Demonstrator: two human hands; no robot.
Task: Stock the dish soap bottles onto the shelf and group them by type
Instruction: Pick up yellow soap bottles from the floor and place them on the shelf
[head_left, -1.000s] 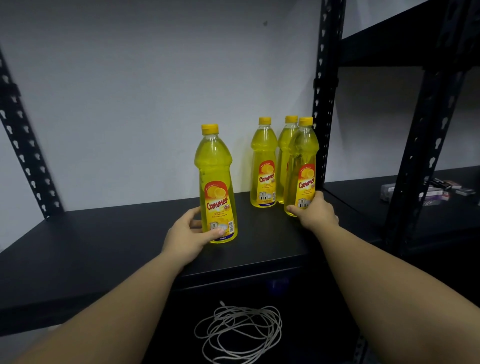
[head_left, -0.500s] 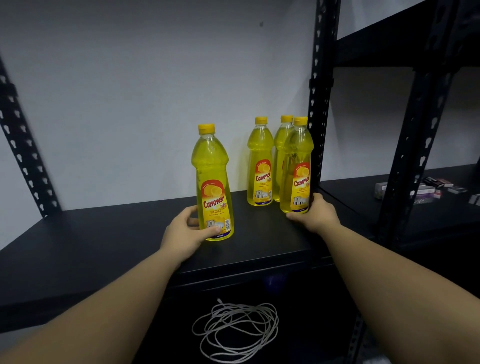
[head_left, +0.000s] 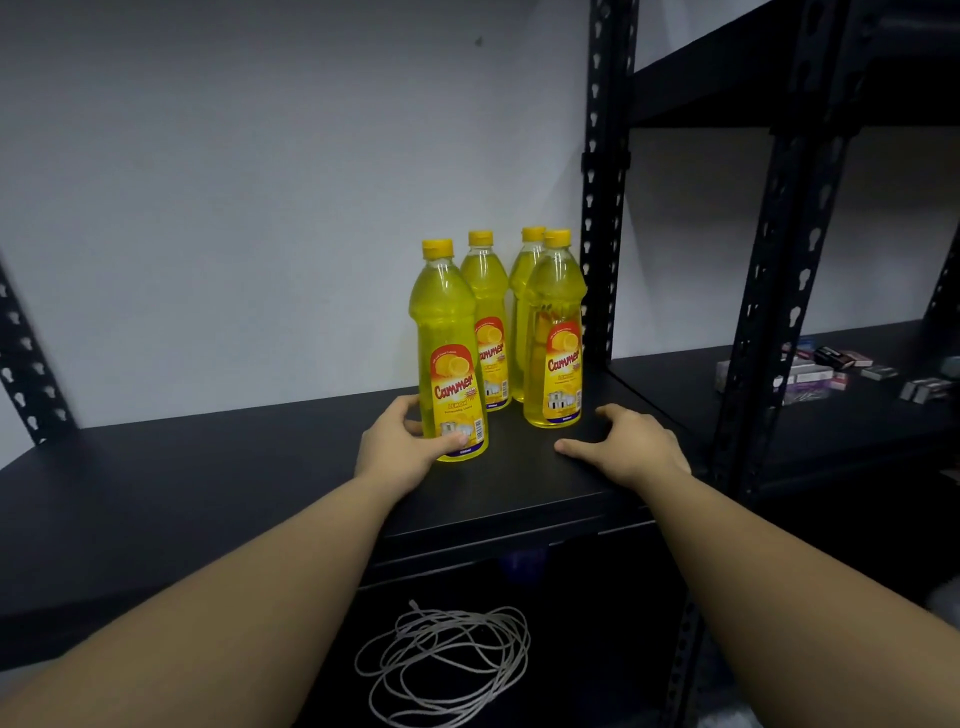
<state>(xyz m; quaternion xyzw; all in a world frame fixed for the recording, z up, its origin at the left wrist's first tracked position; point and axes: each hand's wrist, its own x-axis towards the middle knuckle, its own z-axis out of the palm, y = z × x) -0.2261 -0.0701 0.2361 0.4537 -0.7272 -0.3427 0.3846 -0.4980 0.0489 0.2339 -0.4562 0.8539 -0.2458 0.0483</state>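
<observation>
Since a second ago, your left hand has slid its yellow bottle rightward beside the other three, fingers curled around its base. Your right hand has let go, relaxed, at the group's 5 o'clock. Four matching bottles stand grouped on the shelf; remaining stock isn't visible.

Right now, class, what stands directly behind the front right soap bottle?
Behind the front right bottle stands another yellow bottle, with only its cap and left side showing. Its label and base are covered.
</observation>
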